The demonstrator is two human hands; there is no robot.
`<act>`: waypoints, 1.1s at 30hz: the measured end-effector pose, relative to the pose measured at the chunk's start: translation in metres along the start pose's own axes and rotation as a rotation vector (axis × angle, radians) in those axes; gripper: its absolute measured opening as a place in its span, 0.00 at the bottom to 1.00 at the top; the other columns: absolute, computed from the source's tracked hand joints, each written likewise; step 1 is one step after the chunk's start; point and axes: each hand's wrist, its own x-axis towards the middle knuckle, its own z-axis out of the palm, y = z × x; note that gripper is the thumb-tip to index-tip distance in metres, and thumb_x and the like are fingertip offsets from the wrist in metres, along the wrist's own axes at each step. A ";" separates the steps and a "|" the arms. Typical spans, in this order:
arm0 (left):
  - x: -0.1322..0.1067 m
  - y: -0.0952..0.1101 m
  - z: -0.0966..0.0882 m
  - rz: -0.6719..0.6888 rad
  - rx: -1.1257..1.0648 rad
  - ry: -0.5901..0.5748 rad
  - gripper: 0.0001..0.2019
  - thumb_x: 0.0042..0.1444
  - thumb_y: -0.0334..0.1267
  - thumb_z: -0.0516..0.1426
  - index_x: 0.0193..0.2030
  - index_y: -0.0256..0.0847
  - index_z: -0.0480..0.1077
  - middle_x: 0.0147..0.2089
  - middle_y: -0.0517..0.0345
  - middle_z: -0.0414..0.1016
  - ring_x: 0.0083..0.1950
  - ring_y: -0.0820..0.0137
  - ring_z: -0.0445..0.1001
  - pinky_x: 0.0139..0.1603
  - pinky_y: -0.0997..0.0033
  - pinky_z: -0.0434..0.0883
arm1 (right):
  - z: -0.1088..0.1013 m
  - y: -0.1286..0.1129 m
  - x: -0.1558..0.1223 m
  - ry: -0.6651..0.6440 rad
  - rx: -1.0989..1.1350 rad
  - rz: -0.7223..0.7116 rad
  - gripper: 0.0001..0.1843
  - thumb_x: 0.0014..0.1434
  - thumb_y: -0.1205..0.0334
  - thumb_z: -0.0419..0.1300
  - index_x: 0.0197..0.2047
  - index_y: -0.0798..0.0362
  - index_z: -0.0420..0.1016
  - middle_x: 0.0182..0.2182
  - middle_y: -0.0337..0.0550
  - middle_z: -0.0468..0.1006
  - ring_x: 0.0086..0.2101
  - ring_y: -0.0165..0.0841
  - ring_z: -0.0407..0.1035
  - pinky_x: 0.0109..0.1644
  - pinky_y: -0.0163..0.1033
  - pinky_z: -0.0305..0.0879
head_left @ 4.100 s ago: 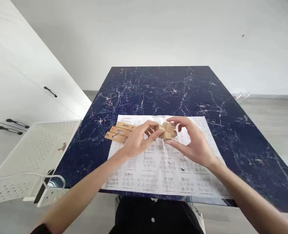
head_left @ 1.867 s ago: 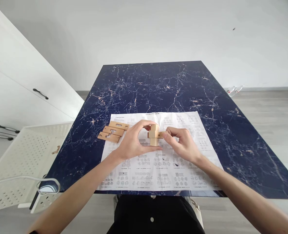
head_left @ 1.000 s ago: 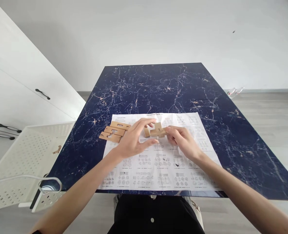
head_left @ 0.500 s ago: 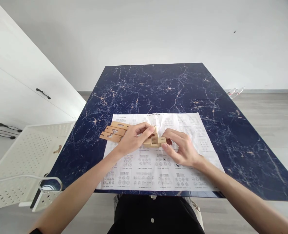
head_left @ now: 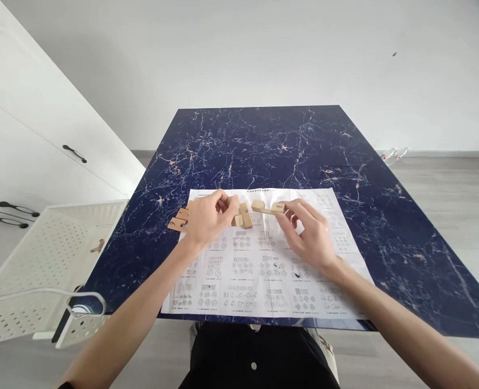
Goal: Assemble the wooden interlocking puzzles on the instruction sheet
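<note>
Pinched in my right hand (head_left: 307, 227) is a notched wooden puzzle piece (head_left: 268, 209) with a number marked on its end. It stretches leftward from my fingers, apart from the other blocks. My left hand (head_left: 213, 215) is closed on a cluster of interlocked wooden blocks (head_left: 243, 217), partly hidden behind the fingers. Flat numbered wooden pieces (head_left: 178, 223) lie left of that hand, which covers most of them. Beneath everything is a creased instruction sheet (head_left: 243, 270) printed with small diagrams.
The sheet lies on a dark blue marbled table (head_left: 255, 146). A white perforated basket (head_left: 48, 259) stands at the left, with a small wooden piece (head_left: 98, 246) in it. White cabinets (head_left: 40, 129) with black handles rise behind it.
My right hand has drawn the numbered notched piece away from the block cluster, up and to the right. My left hand has shifted slightly left and now covers more of the flat pieces.
</note>
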 end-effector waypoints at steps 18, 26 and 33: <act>-0.004 -0.016 0.015 0.127 0.543 -0.046 0.28 0.74 0.55 0.54 0.25 0.41 0.68 0.23 0.54 0.74 0.29 0.62 0.76 0.32 0.66 0.62 | 0.011 0.005 -0.008 -0.226 -0.236 -0.075 0.11 0.77 0.62 0.60 0.53 0.55 0.82 0.39 0.49 0.87 0.37 0.40 0.81 0.35 0.42 0.75; -0.004 -0.020 0.017 0.370 0.393 -0.064 0.28 0.73 0.64 0.52 0.57 0.37 0.68 0.53 0.42 0.79 0.47 0.57 0.81 0.41 0.62 0.75 | 0.014 0.005 -0.008 -0.277 -0.106 -0.021 0.11 0.75 0.63 0.59 0.55 0.53 0.80 0.43 0.52 0.87 0.41 0.44 0.81 0.43 0.49 0.79; -0.005 -0.009 0.021 0.302 0.484 -0.279 0.47 0.62 0.77 0.54 0.71 0.37 0.63 0.71 0.36 0.70 0.40 0.58 0.83 0.36 0.60 0.73 | 0.015 0.003 -0.005 -0.219 0.067 0.294 0.12 0.72 0.58 0.59 0.55 0.50 0.75 0.44 0.51 0.86 0.39 0.42 0.80 0.42 0.48 0.78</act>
